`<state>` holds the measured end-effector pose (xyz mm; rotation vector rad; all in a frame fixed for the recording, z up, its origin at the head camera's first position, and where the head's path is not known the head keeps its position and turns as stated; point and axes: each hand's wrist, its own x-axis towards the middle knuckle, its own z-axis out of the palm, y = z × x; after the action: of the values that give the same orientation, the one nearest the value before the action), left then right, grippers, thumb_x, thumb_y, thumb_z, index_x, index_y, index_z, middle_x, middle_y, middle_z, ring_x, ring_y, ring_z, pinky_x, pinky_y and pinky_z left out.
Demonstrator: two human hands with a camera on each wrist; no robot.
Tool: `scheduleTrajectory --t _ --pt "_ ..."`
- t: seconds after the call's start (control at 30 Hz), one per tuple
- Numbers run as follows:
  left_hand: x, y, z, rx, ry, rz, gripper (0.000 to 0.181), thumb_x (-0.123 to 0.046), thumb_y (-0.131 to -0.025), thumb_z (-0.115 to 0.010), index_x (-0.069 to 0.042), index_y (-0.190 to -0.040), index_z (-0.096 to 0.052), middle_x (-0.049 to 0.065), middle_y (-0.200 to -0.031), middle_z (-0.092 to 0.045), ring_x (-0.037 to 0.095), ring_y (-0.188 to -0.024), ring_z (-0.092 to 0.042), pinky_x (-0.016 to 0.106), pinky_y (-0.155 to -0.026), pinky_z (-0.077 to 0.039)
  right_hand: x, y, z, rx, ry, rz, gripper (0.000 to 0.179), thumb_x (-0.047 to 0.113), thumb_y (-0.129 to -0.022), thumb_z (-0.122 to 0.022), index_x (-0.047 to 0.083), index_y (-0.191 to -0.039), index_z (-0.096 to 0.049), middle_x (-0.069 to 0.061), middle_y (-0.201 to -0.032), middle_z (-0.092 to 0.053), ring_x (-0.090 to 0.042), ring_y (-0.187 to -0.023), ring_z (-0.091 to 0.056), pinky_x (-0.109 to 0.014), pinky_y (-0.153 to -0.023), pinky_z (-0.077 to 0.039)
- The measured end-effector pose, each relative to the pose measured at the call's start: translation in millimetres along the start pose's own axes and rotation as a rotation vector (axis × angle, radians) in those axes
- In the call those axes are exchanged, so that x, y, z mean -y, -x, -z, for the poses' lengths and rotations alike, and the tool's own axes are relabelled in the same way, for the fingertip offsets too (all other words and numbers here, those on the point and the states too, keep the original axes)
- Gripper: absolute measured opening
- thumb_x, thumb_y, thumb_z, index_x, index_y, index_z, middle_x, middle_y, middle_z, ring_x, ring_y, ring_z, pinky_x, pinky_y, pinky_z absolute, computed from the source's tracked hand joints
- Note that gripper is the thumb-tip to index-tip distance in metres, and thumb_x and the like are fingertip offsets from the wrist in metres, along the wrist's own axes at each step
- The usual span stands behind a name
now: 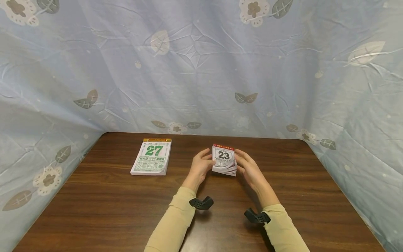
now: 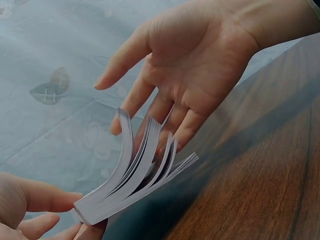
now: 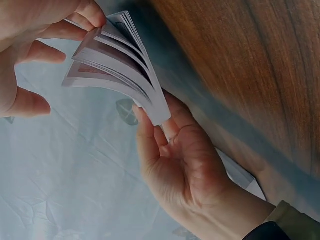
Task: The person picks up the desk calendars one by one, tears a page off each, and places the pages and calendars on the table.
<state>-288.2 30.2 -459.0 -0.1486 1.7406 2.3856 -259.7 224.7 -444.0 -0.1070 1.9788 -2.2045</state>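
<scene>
Tear-off calendar (image 1: 224,155) numbered 23 is held up over the tabletop (image 1: 94,213), to the right of the calendar numbered 27 (image 1: 153,157). The fingers of my left hand (image 1: 199,168) pinch its left side, where leaves pack tight; those of my right hand (image 1: 251,169) lie loosely spread at the fanned leaves. I'd expect it light, firm there, floppy and easily creased at the loose edges; I'd grip the packed side.

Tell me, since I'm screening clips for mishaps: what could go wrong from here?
The small white paper calendar pad with a black 23 might slip and drop, since the left hand pinches only one end. Its bent, fanned-out white pages could crease or tear if they catch on the right hand beside them.
</scene>
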Motion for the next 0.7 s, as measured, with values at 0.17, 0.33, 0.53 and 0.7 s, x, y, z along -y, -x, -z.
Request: scheduleTrajectory --t 0.17,0.33,0.53,0.7 --pt "-0.3 0.3 0.5 0.024 0.003 0.011 0.073 0.019 -0.078 -0.058 -0.001 -0.145 -0.040 0.028 -0.141 -0.049 0.023 -0.105 -0.060 0.023 -0.077 -0.054 3 1.0 0 -0.017 -0.009 0.026 0.061 0.022 -0.102 -0.048 0.001 -0.152 -0.021 -0.019 -0.158 -0.020 -0.031 -0.145 -0.023 -0.050 -0.120 -0.019" --pt "-1.4 0.6 0.2 0.041 0.012 0.015 0.071 0.019 -0.078 -0.059 -0.001 -0.144 -0.042 0.024 -0.144 -0.048 0.019 -0.098 -0.059 0.022 -0.074 -0.053 6 1.5 0 -0.030 -0.009 0.044 0.061 0.022 -0.102 -0.048 0.001 -0.152 -0.020 -0.020 -0.157 -0.021 -0.031 -0.146 -0.022 -0.050 -0.121 -0.017" --pt "-3.3 0.5 -0.3 0.094 0.073 0.037 0.067 0.021 -0.078 -0.056 0.004 -0.142 -0.043 0.025 -0.143 -0.048 0.016 -0.095 -0.059 0.022 -0.076 -0.054 9 2.5 0 -0.050 -0.025 0.094 0.058 0.019 -0.102 -0.047 0.001 -0.152 -0.023 -0.021 -0.155 -0.026 -0.029 -0.145 -0.024 -0.046 -0.121 -0.018" --pt "-5.9 -0.1 1.5 0.149 0.139 0.048 0.071 0.023 -0.079 -0.053 0.003 -0.145 -0.038 0.031 -0.139 -0.048 0.016 -0.090 -0.062 0.021 -0.074 -0.054 13 3.8 -1 -0.052 -0.020 0.128 0.056 0.019 -0.102 -0.049 0.003 -0.150 -0.027 -0.020 -0.155 -0.029 -0.028 -0.144 -0.028 -0.045 -0.121 -0.019"
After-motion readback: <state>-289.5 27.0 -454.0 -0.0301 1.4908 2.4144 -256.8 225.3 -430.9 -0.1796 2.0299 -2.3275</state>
